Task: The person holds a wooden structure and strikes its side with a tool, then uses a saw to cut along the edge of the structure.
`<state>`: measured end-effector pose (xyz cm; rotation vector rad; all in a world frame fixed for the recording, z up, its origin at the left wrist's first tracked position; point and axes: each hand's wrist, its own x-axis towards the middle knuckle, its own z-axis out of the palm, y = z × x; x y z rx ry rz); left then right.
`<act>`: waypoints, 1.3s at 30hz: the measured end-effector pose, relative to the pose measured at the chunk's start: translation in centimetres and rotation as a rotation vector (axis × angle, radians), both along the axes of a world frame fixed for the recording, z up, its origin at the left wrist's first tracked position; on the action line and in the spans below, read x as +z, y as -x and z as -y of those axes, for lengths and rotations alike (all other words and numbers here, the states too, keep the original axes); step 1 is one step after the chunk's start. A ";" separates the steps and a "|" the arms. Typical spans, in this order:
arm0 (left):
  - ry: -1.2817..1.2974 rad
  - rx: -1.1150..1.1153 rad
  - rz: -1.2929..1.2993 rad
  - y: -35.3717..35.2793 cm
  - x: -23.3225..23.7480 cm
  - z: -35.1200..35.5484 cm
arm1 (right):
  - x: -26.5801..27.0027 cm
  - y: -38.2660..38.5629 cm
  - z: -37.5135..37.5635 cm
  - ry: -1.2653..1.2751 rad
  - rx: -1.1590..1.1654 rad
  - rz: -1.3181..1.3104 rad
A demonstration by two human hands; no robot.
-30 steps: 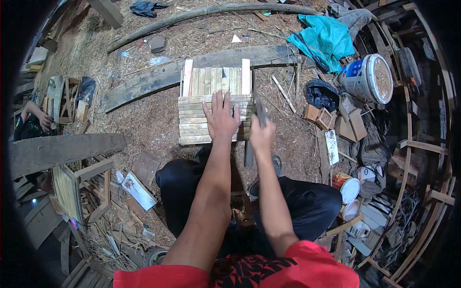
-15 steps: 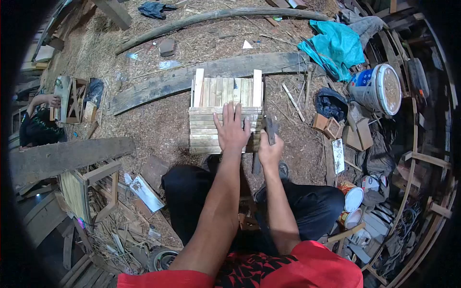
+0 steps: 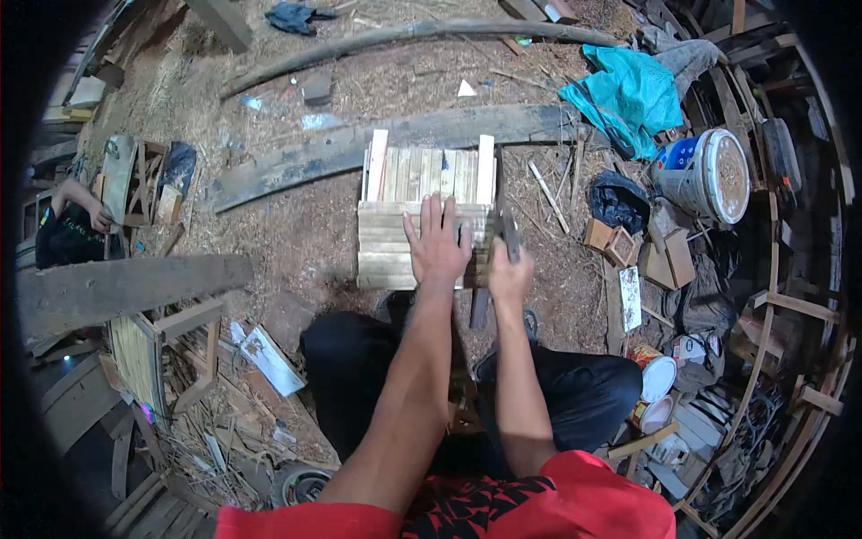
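Observation:
A small box-like piece of pale wooden slats (image 3: 386,242) lies on the ground in front of my knees, with two upright posts at its far end. My left hand (image 3: 440,250) rests flat on its top slats, fingers stretched and slightly apart. Beside the slats' right edge, my right hand (image 3: 510,274) is closed round a dark, flat-sided tool (image 3: 510,235). Its exact kind is not clear, and the fist hides its grip. A dark strip (image 3: 479,308) shows below the right edge of the slatted piece.
A long plank (image 3: 296,171) lies behind the slatted piece, and a curved pole (image 3: 404,34) beyond it. On the right are a teal sheet (image 3: 633,94), a white bucket (image 3: 723,175) and wood offcuts (image 3: 669,256). Another person's arm (image 3: 81,198) is at far left, above a thick board (image 3: 135,289).
My right hand and its tool have shifted slightly beside the slats' right edge. My left hand stays pressed on the slats. The other person's hand at far left has moved lower.

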<state>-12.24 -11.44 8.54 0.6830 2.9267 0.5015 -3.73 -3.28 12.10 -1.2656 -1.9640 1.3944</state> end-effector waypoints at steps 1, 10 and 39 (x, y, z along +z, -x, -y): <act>-0.005 0.001 0.004 -0.3 -0.1 0.2 | -0.4 0.7 -0.9 0.027 0.015 0.025; 0.004 0.002 -0.005 -0.4 -0.3 0.3 | 5.6 -8.6 7.5 0.060 0.021 0.014; -0.087 0.000 -0.134 -0.3 -0.6 0.0 | 4.1 -7.3 5.6 0.068 0.049 -0.081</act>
